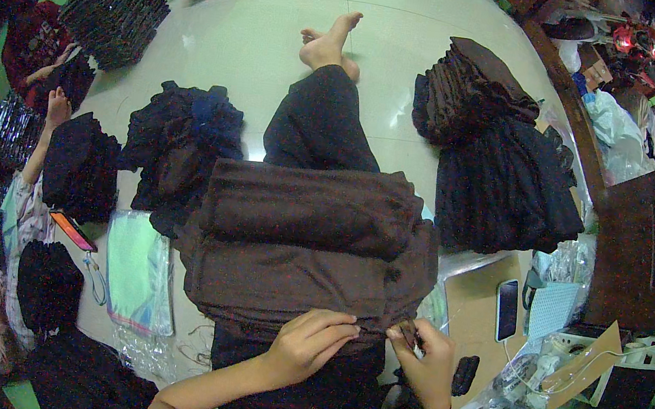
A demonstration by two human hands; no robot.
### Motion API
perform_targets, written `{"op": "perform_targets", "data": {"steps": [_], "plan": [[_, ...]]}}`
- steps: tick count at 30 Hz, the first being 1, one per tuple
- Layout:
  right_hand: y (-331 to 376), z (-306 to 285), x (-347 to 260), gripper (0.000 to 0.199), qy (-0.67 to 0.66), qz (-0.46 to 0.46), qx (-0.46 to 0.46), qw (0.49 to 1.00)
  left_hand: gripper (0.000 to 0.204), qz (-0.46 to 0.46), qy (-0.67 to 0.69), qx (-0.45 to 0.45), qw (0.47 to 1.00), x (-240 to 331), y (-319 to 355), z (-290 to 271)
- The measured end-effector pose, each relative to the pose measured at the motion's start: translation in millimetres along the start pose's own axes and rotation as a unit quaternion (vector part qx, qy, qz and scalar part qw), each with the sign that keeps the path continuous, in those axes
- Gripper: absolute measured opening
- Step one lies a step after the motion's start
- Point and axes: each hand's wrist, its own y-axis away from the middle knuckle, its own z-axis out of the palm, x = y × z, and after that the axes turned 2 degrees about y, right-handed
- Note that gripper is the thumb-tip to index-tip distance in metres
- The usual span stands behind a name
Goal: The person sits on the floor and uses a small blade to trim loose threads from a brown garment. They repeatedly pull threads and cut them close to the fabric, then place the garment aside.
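Across my lap lies a folded brown cloth, its far part rolled into a thick fold. My left hand is at its near edge, the fingertips pinched together on the cloth. At the near right corner my right hand is closed, thumb against fingers, with a small bit of brown cloth between them. The two hands are a short way apart. Whether the bit in my right hand is part of the same piece, I cannot tell.
Piles of dark folded cloth stand at right; more dark clothes lie left. Clear plastic bags and a phone on cardboard flank me. Other people sit along the left. My bare foot extends ahead on the tiled floor.
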Motion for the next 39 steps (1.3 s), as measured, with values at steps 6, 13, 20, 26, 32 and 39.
{"op": "perform_targets", "data": {"steps": [6, 13, 20, 26, 32, 39], "plan": [[11.5, -6.2, -14.4, 0.012, -0.079, 0.049, -0.091, 0.991, 0.027, 0.021, -0.02, -0.099, 0.995, -0.6, -11.2, -2.0], [14.7, -7.8, -10.1, 0.011, -0.138, -0.026, -0.168, 0.976, 0.03, 0.116, -0.054, -0.091, 0.988, -2.8, -11.6, -5.7], [-0.5, 2.4, 2.3, 0.018, -0.205, 0.119, -0.144, 0.961, 0.03, 0.179, -0.062, -0.094, 0.978, -0.3, 4.5, -8.5], [-6.4, 20.0, 9.5, 0.025, -0.196, 0.126, -0.197, 0.952, 0.028, 0.165, -0.061, -0.134, 0.975, 7.1, 8.4, -4.9], [-3.1, 35.9, 6.5, 0.022, -0.301, 0.14, -0.141, 0.932, 0.028, 0.232, -0.108, -0.122, 0.959, 9.9, 5.9, -7.3], [6.1, 27.7, -8.6, 0.02, -0.281, 0.16, -0.091, 0.942, 0.022, -0.235, 0.253, 0.004, 0.938, 22.6, 12.6, -16.6]]}}
